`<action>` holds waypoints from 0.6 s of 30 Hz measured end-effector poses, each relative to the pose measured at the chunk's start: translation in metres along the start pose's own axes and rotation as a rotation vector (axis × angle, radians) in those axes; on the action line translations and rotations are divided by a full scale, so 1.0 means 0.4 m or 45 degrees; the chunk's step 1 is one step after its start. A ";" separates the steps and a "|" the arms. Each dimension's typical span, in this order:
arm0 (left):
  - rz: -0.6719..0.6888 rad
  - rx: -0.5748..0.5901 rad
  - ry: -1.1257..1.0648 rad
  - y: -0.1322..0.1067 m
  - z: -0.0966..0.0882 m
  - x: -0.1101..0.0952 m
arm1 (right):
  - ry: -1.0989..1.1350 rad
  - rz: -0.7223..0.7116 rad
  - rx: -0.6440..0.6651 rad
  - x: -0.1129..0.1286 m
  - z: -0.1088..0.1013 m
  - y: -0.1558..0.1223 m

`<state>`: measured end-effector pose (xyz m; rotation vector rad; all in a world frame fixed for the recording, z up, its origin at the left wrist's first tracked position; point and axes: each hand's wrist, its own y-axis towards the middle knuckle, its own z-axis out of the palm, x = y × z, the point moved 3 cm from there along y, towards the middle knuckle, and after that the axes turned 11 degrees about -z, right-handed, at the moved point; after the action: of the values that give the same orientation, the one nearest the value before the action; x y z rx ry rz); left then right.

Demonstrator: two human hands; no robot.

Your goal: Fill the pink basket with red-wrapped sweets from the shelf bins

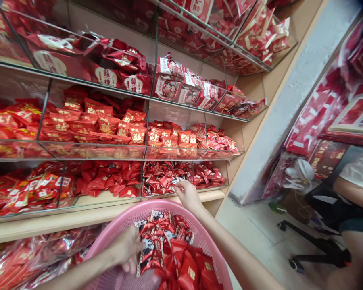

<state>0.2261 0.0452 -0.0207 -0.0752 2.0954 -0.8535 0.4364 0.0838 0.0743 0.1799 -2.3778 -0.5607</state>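
Note:
My left hand (126, 246) is inside a pink plastic basket (107, 235), its fingers curled against small red, black and white candy packets (153, 241). Plain red packets with gold print (189, 270) lie in the basket's near right part. Past the basket's far rim, my right hand (188, 196) reaches to the lowest shelf bin. Its fingertips are pinched together at a candy packet (178, 182) among similar red, black and white packets (157, 177). My right forearm crosses over the basket's right rim.
Glass-fronted shelves hold red packets (105, 125) in divided bins, with glass edges (121, 158) close above my right hand. Clear bags of red packets (48, 257) lie below the wooden ledge (63, 219). At right, a person (358, 173) sits on a wheeled chair (317, 245).

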 end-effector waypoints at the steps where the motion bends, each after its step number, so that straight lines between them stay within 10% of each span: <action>1: 0.007 0.007 0.010 -0.004 -0.001 -0.001 | -0.027 0.049 0.015 0.000 0.007 0.017; 11: 0.202 -0.060 -0.020 -0.057 -0.037 -0.025 | 0.087 0.427 0.163 -0.021 0.073 0.085; 18: 0.926 -0.296 -0.167 -0.099 -0.133 -0.196 | 0.547 0.529 0.157 -0.025 0.103 0.073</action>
<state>0.2274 0.0706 0.0787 0.4693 1.8771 -0.1610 0.4178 0.1271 0.0536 -0.1294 -1.9508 -0.1554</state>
